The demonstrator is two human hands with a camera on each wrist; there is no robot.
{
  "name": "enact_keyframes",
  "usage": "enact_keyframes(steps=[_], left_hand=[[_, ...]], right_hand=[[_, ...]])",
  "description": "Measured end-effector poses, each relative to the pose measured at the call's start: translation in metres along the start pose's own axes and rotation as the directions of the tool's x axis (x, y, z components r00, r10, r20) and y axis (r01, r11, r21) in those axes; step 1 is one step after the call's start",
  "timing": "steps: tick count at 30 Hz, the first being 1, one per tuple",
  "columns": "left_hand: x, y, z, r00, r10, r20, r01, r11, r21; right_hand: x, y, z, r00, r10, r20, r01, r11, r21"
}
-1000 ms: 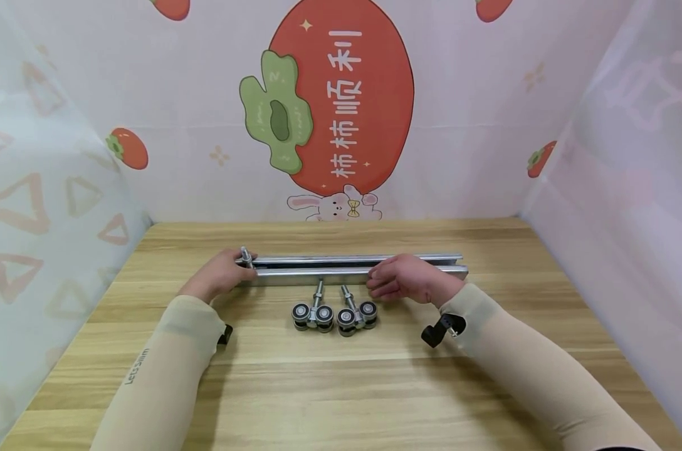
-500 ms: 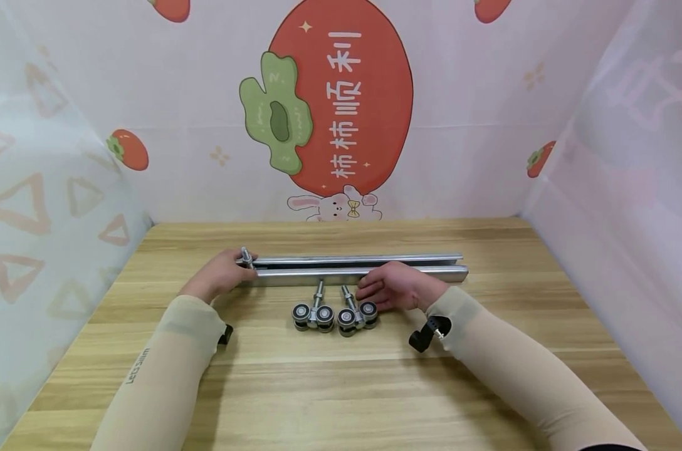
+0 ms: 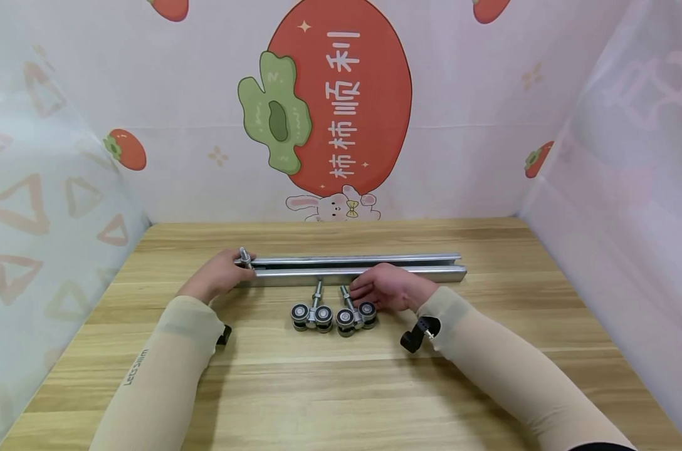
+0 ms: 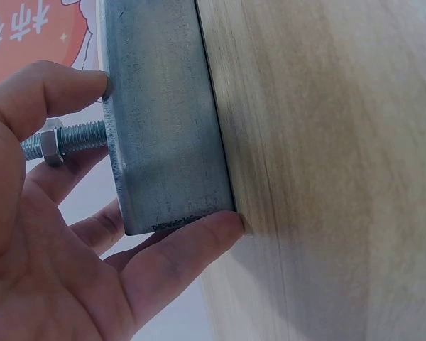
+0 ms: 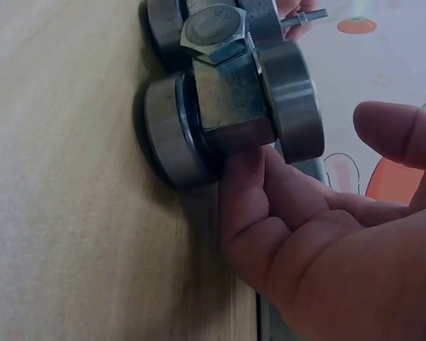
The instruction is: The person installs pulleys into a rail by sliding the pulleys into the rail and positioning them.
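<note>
A silver metal channel rail (image 3: pixel 296 279) lies crosswise near the back of the tabletop, its slot facing up. My left hand (image 3: pixel 217 274) grips its left end, where a threaded bolt with a nut (image 4: pixel 53 142) sticks up out of the slot. What the bolt joins inside the rail is hidden. In front of the rail lie two roller trolleys, a left one (image 3: pixel 311 315) and a right one (image 3: pixel 356 317), each with a bolt. My right hand (image 3: pixel 392 287) is behind the right trolley, its fingers loosely bent near the bolt; in the right wrist view the thumb stands apart.
The wood-grain table (image 3: pixel 341 394) extends in front of the trolleys. A printed cloth backdrop (image 3: pixel 465 125) rises behind it, with similar sheets along both sides. Black straps (image 3: pixel 420 334) hang at the wrists.
My right hand has moved left and slightly toward me, from the rail's right part to behind the right trolley. My left hand, the rail and both trolleys stay in place.
</note>
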State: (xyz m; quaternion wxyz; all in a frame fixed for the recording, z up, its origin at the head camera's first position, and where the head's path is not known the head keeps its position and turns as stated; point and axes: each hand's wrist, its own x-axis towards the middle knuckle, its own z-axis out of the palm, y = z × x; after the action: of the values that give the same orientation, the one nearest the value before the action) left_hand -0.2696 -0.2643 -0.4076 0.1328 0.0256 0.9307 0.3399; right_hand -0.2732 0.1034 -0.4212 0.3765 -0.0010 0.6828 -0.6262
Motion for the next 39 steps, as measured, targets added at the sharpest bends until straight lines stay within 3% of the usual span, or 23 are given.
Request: enact_keyframes(steps=[18,30,39], left_hand=[[-0.001,0.001,0.001,1.0,0.015,-0.004,-0.015,1.0,0.004],[-0.002,0.002,0.0,1.0,0.013,-0.004,-0.012,1.0,0.012],[-0.003,0.002,0.0,1.0,0.015,-0.003,-0.015,1.0,0.006]], right_hand=[[0.007,0.006,0.003,0.999,-0.007,0.034,0.008,1.0,-0.018],[0.002,0.006,0.01,0.99,-0.076,-0.123,0.05,0.978,-0.201],[-0.006,-0.001,0.009,0.972,-0.133,-0.191,0.08,0.962,-0.263]])
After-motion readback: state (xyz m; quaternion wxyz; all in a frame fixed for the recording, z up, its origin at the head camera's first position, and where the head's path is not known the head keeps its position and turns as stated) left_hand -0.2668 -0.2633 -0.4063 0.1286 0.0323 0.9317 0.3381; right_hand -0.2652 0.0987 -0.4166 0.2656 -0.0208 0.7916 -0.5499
